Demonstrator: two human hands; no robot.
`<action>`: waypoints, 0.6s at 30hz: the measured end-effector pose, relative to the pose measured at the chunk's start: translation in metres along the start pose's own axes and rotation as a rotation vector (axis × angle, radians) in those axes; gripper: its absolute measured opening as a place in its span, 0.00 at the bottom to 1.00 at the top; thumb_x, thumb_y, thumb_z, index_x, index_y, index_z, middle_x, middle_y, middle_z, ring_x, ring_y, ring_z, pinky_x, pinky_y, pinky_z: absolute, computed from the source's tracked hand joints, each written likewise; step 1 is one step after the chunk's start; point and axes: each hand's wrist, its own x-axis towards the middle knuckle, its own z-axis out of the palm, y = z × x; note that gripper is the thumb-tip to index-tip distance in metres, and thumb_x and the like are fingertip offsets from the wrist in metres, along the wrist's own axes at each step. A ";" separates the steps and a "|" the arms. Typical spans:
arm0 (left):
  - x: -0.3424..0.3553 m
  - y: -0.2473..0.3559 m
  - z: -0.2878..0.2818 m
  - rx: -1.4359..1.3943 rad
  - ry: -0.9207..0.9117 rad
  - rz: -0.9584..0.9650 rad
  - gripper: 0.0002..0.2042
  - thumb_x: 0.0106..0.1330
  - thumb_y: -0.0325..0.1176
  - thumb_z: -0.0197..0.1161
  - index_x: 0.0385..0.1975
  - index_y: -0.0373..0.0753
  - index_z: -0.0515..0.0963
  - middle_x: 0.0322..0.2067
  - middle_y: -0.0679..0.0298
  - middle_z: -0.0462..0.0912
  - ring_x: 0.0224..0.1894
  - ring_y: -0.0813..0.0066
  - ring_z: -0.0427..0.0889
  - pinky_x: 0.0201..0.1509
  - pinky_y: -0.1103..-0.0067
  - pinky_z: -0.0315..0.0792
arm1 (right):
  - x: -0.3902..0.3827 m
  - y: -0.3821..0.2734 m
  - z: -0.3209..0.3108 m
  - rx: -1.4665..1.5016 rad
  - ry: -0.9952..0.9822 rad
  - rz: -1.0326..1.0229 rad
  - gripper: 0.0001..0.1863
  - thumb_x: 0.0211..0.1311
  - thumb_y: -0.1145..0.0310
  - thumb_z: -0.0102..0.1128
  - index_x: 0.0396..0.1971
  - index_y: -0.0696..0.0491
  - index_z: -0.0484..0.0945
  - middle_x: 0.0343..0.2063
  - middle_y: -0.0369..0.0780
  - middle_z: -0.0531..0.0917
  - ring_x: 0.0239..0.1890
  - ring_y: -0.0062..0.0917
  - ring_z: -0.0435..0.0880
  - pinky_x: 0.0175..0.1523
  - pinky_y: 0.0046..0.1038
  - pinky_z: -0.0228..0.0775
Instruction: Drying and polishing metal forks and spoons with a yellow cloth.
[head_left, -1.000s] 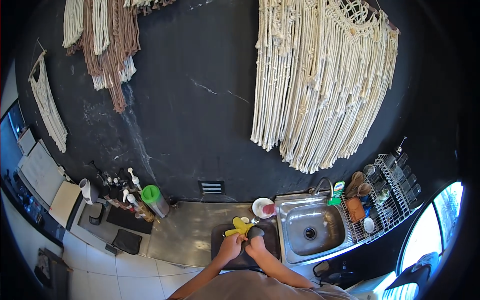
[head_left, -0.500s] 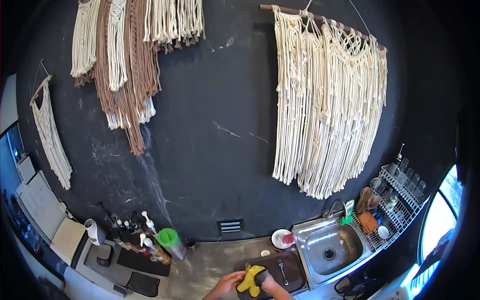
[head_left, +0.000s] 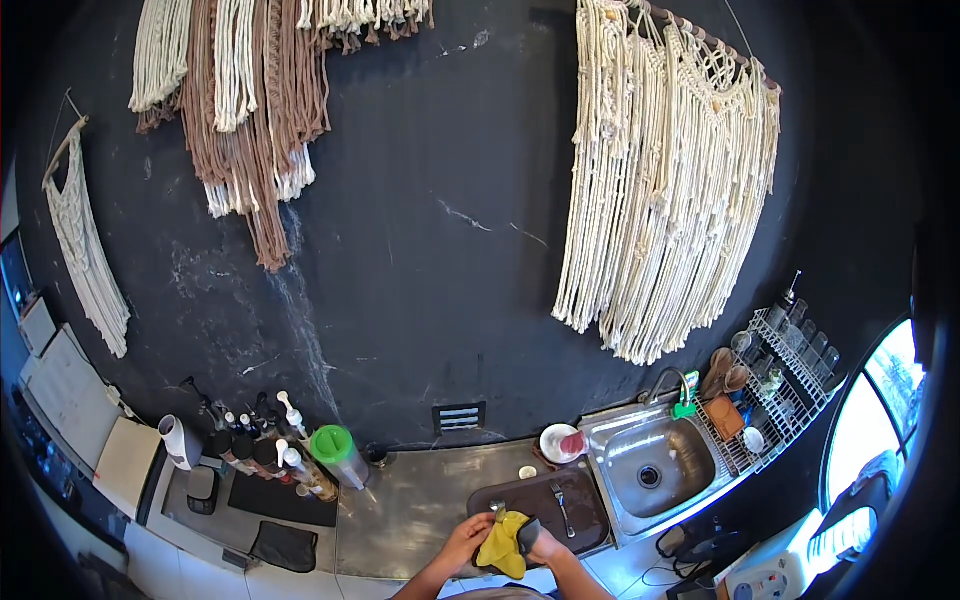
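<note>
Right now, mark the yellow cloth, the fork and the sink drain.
Yellow cloth (head_left: 503, 547): head view, middle of its yellow face.
Fork (head_left: 565, 512): head view, on its handle.
Sink drain (head_left: 649, 477): head view, centre of the dark opening.

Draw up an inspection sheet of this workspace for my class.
Surface: steel counter, brown tray on it, near the sink.
Job's things: yellow cloth; metal utensil, type unclear; fork lying on the tray.
Clutter: white dish with a pink item; pump bottles and a green-lidded container farther left.
Hands: left hand holds the utensil against the cloth; right hand grips the cloth's grey-edged side.
Cables: thin dark cable, lower right.
Surroundings: dark wall, knotted hangings, loaded dish rack.
</note>
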 end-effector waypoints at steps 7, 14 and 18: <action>-0.001 -0.007 -0.002 -0.010 0.007 -0.047 0.15 0.70 0.27 0.57 0.55 0.33 0.73 0.42 0.69 0.79 0.46 0.83 0.76 0.51 0.84 0.70 | 0.019 0.056 -0.025 0.228 0.074 -0.058 0.20 0.69 0.55 0.50 0.50 0.53 0.75 0.44 0.39 0.82 0.45 0.28 0.83 0.54 0.34 0.75; -0.022 -0.015 0.013 -0.254 0.080 -0.195 0.11 0.71 0.30 0.56 0.49 0.33 0.76 0.42 0.67 0.81 0.44 0.81 0.79 0.50 0.83 0.73 | -0.011 0.052 -0.012 0.123 0.035 -0.025 0.18 0.71 0.58 0.49 0.53 0.52 0.74 0.46 0.36 0.81 0.48 0.25 0.81 0.56 0.30 0.73; -0.014 -0.012 0.010 -0.384 0.113 -0.161 0.11 0.72 0.32 0.54 0.47 0.33 0.77 0.41 0.65 0.82 0.42 0.77 0.82 0.49 0.80 0.75 | 0.008 0.060 -0.014 0.195 0.035 -0.052 0.19 0.70 0.60 0.52 0.57 0.53 0.71 0.47 0.35 0.80 0.49 0.23 0.80 0.56 0.28 0.72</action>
